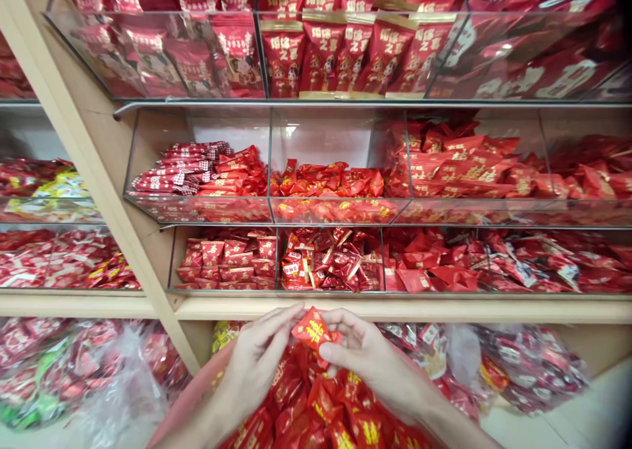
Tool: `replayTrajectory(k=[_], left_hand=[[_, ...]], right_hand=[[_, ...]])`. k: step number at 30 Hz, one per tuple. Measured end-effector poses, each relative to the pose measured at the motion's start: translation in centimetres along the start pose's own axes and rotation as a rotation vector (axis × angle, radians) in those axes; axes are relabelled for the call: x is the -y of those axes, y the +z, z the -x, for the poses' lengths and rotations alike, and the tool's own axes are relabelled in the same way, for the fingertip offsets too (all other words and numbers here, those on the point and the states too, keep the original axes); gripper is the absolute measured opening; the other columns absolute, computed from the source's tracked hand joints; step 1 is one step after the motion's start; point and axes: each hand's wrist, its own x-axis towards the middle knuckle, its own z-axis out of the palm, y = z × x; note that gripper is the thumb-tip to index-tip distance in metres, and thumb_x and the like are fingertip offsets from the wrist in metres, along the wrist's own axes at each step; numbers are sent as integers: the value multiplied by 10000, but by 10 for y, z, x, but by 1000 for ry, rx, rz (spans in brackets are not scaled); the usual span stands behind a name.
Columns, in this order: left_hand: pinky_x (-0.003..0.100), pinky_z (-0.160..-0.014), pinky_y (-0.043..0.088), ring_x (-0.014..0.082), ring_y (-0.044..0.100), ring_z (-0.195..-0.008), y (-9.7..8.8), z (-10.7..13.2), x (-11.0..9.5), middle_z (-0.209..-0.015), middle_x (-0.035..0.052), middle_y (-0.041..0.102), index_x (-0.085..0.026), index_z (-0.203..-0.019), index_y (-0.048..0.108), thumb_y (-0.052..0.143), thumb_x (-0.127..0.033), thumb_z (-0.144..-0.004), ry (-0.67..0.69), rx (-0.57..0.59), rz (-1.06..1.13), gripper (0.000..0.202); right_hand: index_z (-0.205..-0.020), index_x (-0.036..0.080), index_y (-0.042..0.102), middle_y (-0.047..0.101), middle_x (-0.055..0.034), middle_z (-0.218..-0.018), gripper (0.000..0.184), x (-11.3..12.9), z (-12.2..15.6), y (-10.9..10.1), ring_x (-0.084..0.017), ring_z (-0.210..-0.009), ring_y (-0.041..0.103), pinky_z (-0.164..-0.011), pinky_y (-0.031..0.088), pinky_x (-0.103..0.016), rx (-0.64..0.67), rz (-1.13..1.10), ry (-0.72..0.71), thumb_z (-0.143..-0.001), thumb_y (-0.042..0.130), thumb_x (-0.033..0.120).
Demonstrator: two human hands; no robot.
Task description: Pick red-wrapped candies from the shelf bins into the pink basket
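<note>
Right hand [363, 353] pinches the red packet [312, 328] above the packet pile [323, 406]; left hand [259, 353] just beside it, fingers half-bent, can't tell if gripping; packet looks light, slick, maybe crushable, best taken by its edges

Two hands are showing, a left hand [261, 350] and a right hand [360, 350], and one red packet [311, 328] is sitting right there between them! Below them one heap of packets [323, 403] is spreading, overlapping too much for a count. Beyond and above the hands, three tiers of clear bins [270, 136] are stacking up: at least three compartments are showing in the top tier [345, 99], four in the middle tier [345, 226], at least three in the bottom tier [345, 295]. Five gold-edged packets [354, 57] are standing in one front row, high above the hands. One wooden post [91, 166] is running up on the left hand's side, and two wooden boards [444, 309] are flanking it.
</note>
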Motion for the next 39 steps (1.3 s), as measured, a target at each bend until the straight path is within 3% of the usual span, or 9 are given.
replayTrajectory(k=[3, 5, 8, 12, 18, 22, 26, 33, 39], left_hand=[[297, -778, 508, 177, 632, -891, 3, -3, -2, -1024, 28, 692, -242, -1074, 636, 477, -319, -850, -243, -16, 185, 285], [282, -801, 482, 174, 613, -910, 5, -4, -2, -990, 21, 693, -225, -1020, 652, 542, -338, -815, -306, 6, 218, 258], [250, -769, 453, 145, 590, -818, 7, -5, -1, -847, -1, 682, -195, -867, 667, 606, -337, -770, -309, 42, 214, 182], [225, -667, 427, 110, 531, -684, 7, -4, -2, -712, -28, 620, -179, -760, 629, 588, -335, -784, -303, 28, 191, 163], [231, -658, 421, 116, 515, -683, 5, -4, -2, -705, -23, 602, -177, -745, 601, 557, -342, -801, -311, 10, 153, 179], [235, -660, 422, 119, 521, -682, 5, -3, -2, -709, -20, 607, -181, -752, 613, 558, -336, -797, -300, 29, 138, 171], [252, -706, 428, 133, 547, -728, 6, -1, -1, -763, -7, 642, -188, -767, 624, 551, -342, -805, -292, 42, 99, 174], [254, -723, 429, 133, 550, -733, 4, -2, -3, -763, -11, 645, -195, -775, 629, 552, -343, -809, -252, 22, 82, 170], [236, -677, 430, 121, 535, -699, 3, -2, -11, -730, -17, 620, -187, -766, 602, 555, -329, -803, -268, -24, 125, 155]], right_hand=[[-985, 200, 555, 591, -17, -960, 322, -7, -4, -2, -109, -752, 541, -622, 456, -234, -32, 86, -49, -710, 701, 281], [-966, 207, 558, 583, -14, -985, 297, -11, -5, -2, -124, -815, 544, -688, 455, -253, -43, 146, -75, -709, 696, 262], [-951, 206, 561, 578, -18, -1002, 273, -13, -4, 0, -150, -910, 538, -797, 433, -288, -37, 227, -94, -712, 685, 249], [-974, 199, 556, 593, -19, -940, 273, -11, -1, -1, -143, -811, 548, -729, 434, -288, -40, 293, -38, -740, 652, 302], [-704, 174, 564, 568, 6, -671, 215, -10, -3, -10, -126, -641, 517, -626, 394, -269, -64, 438, -36, -801, 556, 365], [-761, 182, 571, 582, 3, -722, 152, -13, -4, -11, -128, -667, 521, -645, 402, -270, -88, 427, -46, -763, 596, 332], [-675, 184, 557, 546, 18, -660, 161, -11, -3, -11, -115, -622, 483, -607, 377, -255, -82, 453, -31, -756, 594, 318], [-639, 183, 557, 550, 24, -644, 185, 1, 1, -8, -107, -612, 464, -613, 355, -254, -58, 366, 55, -733, 637, 321], [-654, 161, 580, 573, 18, -660, 202, 2, 1, -10, -100, -617, 475, -619, 361, -246, -41, 276, 28, -727, 660, 332]])
